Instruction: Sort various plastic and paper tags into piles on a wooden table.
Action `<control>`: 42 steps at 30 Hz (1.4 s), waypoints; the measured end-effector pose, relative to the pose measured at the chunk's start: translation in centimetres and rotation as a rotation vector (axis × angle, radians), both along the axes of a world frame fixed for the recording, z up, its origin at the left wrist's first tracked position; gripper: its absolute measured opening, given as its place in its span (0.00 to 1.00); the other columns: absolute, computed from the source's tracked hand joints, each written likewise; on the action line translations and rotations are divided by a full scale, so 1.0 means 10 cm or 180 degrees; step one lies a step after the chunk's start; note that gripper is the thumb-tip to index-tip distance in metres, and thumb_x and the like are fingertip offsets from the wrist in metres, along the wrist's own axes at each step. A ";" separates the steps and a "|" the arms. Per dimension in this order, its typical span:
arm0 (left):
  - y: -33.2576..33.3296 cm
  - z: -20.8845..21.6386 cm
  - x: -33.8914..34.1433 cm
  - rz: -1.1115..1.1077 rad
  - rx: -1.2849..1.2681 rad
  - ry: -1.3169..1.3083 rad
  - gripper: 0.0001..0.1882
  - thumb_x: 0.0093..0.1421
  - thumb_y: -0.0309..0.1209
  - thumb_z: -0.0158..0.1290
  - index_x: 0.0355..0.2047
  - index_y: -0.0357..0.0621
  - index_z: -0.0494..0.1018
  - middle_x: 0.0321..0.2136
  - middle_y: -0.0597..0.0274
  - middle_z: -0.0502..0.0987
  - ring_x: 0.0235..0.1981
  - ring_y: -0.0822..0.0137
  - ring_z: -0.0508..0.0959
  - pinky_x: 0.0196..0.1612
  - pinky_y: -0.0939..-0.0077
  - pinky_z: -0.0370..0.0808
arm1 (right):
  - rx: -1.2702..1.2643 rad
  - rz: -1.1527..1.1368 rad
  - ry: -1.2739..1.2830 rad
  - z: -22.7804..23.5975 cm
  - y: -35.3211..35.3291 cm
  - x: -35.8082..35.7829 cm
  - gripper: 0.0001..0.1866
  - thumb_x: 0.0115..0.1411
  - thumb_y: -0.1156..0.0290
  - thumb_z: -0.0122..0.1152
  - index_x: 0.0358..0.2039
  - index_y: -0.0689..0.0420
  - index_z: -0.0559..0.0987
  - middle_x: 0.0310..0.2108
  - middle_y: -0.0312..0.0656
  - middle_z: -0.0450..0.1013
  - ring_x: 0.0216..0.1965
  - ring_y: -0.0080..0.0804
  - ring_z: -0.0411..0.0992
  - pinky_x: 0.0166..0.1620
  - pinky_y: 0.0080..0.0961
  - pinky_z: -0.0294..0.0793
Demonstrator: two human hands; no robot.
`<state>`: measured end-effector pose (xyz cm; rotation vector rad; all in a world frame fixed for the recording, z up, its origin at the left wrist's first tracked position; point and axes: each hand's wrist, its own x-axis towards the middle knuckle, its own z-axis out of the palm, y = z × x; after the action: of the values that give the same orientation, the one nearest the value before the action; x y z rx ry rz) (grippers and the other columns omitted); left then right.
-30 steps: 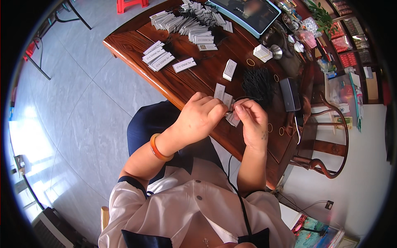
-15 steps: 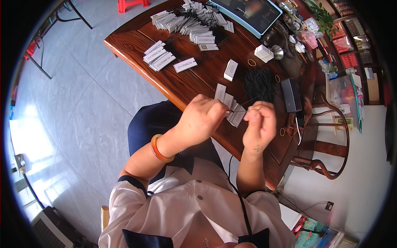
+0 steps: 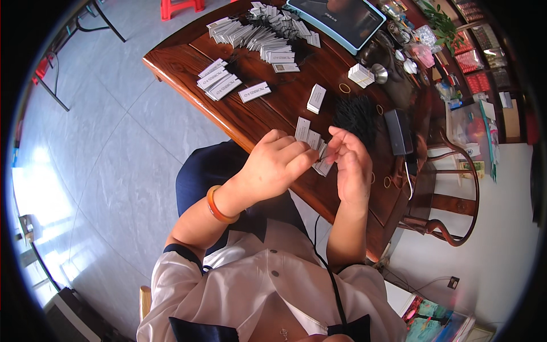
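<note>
Several white tags [image 3: 312,137] lie overlapped on a wooden table [image 3: 268,115], partly hidden by a person's fingers. The left hand [image 3: 279,161] is curled, thumb and forefinger pressed together, whatever they pinch too small to make out; the right hand [image 3: 351,165], just beside it, holds its fingers apart. Black cords [image 3: 354,117] lie bundled near the tags.

Dk wood table [image 3: 188,62] as ref. Grey tile flr [image 3: 102,194] to its L, w/ bright glare [image 3: 43,182]; red stool [image 3: 181,7] past its far L end; wood chair [image 3: 454,203] just R of it; white wall [image 3: 504,239] & dk shelves [image 3: 484,60] beyond its R side.
</note>
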<state>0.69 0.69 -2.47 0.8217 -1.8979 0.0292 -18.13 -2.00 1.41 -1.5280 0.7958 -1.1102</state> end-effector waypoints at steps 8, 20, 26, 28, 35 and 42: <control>0.02 -0.07 -0.10 -0.0354 0.0609 0.0149 0.11 0.56 0.24 0.54 0.40 0.41 0.70 0.28 0.61 0.76 0.28 0.61 0.77 0.34 0.69 0.71 | -0.0673 -0.0563 -0.0803 -0.02 -0.07 -0.04 0.14 0.64 0.71 0.49 0.38 0.69 0.79 0.40 0.46 0.70 0.35 0.27 0.66 0.40 0.23 0.65; 0.07 -0.02 -0.06 -0.0577 0.2180 0.1609 0.09 0.64 0.23 0.49 0.45 0.36 0.67 0.25 0.61 0.76 0.21 0.70 0.74 0.27 0.77 0.72 | -0.0853 -0.0123 -0.0226 -0.15 -0.01 0.08 0.23 0.69 0.59 0.44 0.51 0.67 0.74 0.52 0.50 0.68 0.48 0.35 0.71 0.49 0.29 0.71; 0.05 -0.06 -0.04 -0.0447 0.1802 0.1234 0.09 0.63 0.22 0.50 0.43 0.36 0.68 0.25 0.59 0.76 0.26 0.65 0.77 0.30 0.75 0.73 | -0.0411 -0.0075 -0.0035 -0.08 0.00 0.07 0.18 0.67 0.67 0.50 0.52 0.67 0.72 0.51 0.48 0.69 0.48 0.31 0.71 0.48 0.25 0.71; 0.06 -0.03 -0.03 -0.0570 0.1813 0.1225 0.08 0.62 0.21 0.51 0.42 0.37 0.68 0.25 0.57 0.76 0.29 0.61 0.78 0.31 0.72 0.73 | -0.0174 -0.0122 0.0071 -0.06 0.02 0.08 0.16 0.66 0.71 0.52 0.51 0.67 0.72 0.50 0.47 0.70 0.47 0.28 0.71 0.48 0.23 0.71; 0.03 -0.02 -0.04 -0.0455 0.1230 0.0734 0.08 0.60 0.22 0.53 0.40 0.37 0.68 0.26 0.56 0.76 0.29 0.57 0.79 0.31 0.69 0.74 | 0.0025 -0.0017 -0.0176 -0.12 0.02 0.09 0.07 0.60 0.80 0.60 0.40 0.65 0.78 0.43 0.42 0.73 0.40 0.22 0.72 0.44 0.20 0.72; 0.08 -0.04 -0.09 -0.0358 0.1733 0.1263 0.06 0.60 0.21 0.53 0.37 0.35 0.68 0.26 0.50 0.76 0.29 0.51 0.79 0.31 0.67 0.74 | -0.2266 -0.0530 0.1177 -0.05 0.03 0.19 0.09 0.52 0.81 0.66 0.36 0.61 0.80 0.37 0.40 0.76 0.34 0.29 0.74 0.38 0.23 0.74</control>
<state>-0.20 1.47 -2.90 0.9895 -1.5794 -0.6969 -16.19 -1.75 0.87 -2.3458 0.8264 -1.3353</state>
